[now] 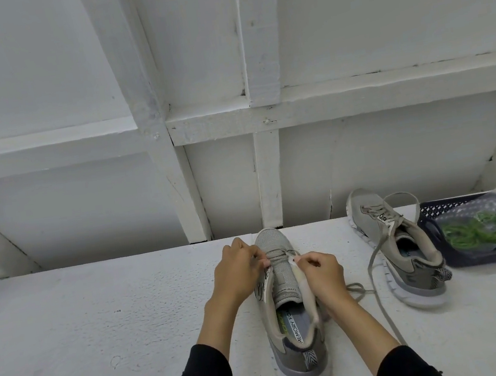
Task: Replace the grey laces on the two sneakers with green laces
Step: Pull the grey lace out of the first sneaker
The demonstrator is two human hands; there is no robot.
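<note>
On white surface [99, 317], near sneaker [287, 302] toe away; my left hand [238, 271] and right hand [320, 268] pinch its grey lace [276, 255]. Green laces [479, 228] bagged in basket [434, 220], right.

There is a single view, from a wide-angle camera worn on the person's head. It looks forward and down over the white table [68, 322], whose surface fills the lower part of the frame, while a white panelled wall [51, 71] fills the upper half. Straight lines bow toward the edges. The camera sits close above the work: both forearms enter from the bottom edge, and the left hand [239, 272] and right hand [320, 269] lie near the lower centre. The near sneaker [291, 308] points away from the camera. A second sneaker [400, 250] and a dark basket [433, 214] sit at right.
</note>
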